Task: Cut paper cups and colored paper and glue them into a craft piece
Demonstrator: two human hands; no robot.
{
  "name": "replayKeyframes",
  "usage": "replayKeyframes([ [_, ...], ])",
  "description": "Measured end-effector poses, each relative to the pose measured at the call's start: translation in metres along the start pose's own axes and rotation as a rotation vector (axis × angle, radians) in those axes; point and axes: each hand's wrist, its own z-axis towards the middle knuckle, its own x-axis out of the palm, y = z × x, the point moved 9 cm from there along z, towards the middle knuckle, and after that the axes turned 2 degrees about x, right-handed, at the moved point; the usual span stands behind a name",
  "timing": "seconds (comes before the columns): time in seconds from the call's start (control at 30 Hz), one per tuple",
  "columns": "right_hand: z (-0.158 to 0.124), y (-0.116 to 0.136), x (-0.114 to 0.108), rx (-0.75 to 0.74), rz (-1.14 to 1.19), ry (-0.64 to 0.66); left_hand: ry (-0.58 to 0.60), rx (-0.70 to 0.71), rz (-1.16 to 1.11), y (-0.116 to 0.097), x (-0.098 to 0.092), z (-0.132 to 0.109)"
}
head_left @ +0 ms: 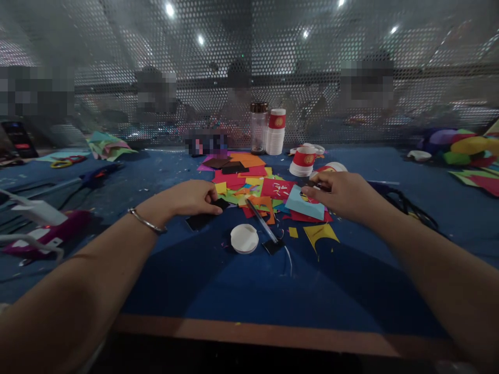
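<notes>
My left hand (189,198), a bracelet at its wrist, has its fingers closed on a piece of black paper (199,221) lying at the left of the scraps. On the right side, my right hand (343,193) has bent fingers pinched together over a light blue paper (306,203). What those fingertips hold, if anything, is too small and dark to make out. Between my hands lies a pile of coloured paper scraps (241,197). A clear stick (265,223) slants down onto a small black square (274,246). Nearby sit a round white cup-like piece (244,239) and a cut yellow paper (320,235).
A lidded clear bottle (258,130) and stacked paper cups (276,132) stand at the back, with a shorter cup stack (303,161) nearer. A purple glue gun or power strip (50,234), unclear which, lies left. Yellow-handled scissors (66,162) and dark cables (409,205) lie farther out.
</notes>
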Motion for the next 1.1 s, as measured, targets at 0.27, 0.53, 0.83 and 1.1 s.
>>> replayKeyframes([
  [0.27,0.0,0.001,-0.001,-0.007,0.007,-0.014,-0.159,0.022,-0.11,0.008,-0.014,0.01],
  [0.53,-0.001,0.0,-0.001,0.04,0.031,0.015,-0.259,0.121,0.011,0.005,-0.004,0.022],
  [0.83,0.0,-0.001,-0.001,0.023,0.016,-0.019,-0.352,0.222,0.038,-0.029,0.006,0.023],
  [1.1,0.001,0.002,0.008,0.005,-0.029,0.036,-0.293,0.167,0.197,-0.019,0.012,0.037],
])
